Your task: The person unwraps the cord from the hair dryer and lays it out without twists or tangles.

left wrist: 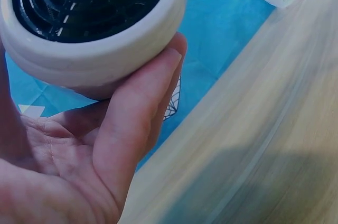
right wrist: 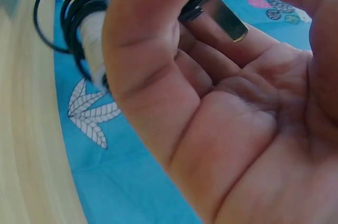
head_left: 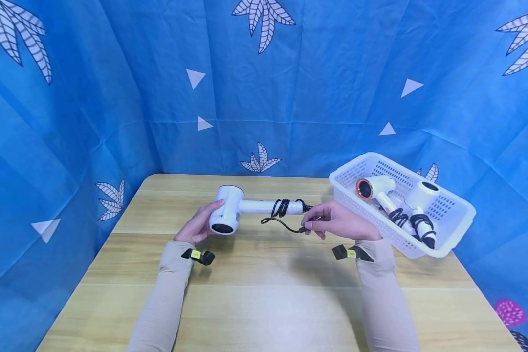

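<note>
Over the wooden table (head_left: 268, 303), the left hand (head_left: 199, 226) grips a white hair dryer (head_left: 230, 209); the right hand (head_left: 341, 223) pinches its plug (right wrist: 227, 18). Cord (head_left: 283, 208) loops circle the handle (head_left: 257, 207); the plug end is unwrapped. 2 bound dryers (head_left: 384, 184) (head_left: 421, 195) lie in the basket (head_left: 464, 217).

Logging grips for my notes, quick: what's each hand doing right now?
Left hand: holding the white hair dryer by its head.
Right hand: pinching the plug at the end of the black cord.

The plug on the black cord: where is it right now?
In the head view, the plug is right of centre, pinched by the right hand, just below the handle end of the held hair dryer and left of the white basket.
</note>
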A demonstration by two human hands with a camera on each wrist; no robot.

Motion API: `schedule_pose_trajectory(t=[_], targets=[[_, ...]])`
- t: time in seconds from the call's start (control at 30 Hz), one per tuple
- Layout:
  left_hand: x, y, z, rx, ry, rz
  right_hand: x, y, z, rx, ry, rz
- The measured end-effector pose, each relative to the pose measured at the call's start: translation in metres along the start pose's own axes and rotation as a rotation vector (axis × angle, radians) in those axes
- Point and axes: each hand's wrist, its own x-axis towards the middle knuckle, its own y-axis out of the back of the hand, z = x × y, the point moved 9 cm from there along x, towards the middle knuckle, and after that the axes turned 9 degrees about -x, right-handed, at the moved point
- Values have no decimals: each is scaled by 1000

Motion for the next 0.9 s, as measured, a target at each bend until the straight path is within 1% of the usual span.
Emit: schedule_pose_trajectory(t=[0.1, 0.27, 0.37, 0.6, 0.8, 0.9], targets=[[0, 1, 0, 1, 5, 2, 1, -3, 5, 12, -18, -30], [0, 1, 0, 4, 5, 11, 4, -6, 16, -55, -55, -63], [0, 1, 1, 5, 8, 16, 6, -7, 25, -75, -75, -72], [0, 2, 1, -11, 14, 20, 10, -9, 43, -29, -100, -82], [-1, 1, 1, 5, 4, 17, 12, -9, 58, 10, -117, -77], [-1, 0, 1, 6, 2, 11, 12, -8, 67, 14, -153, -62]])
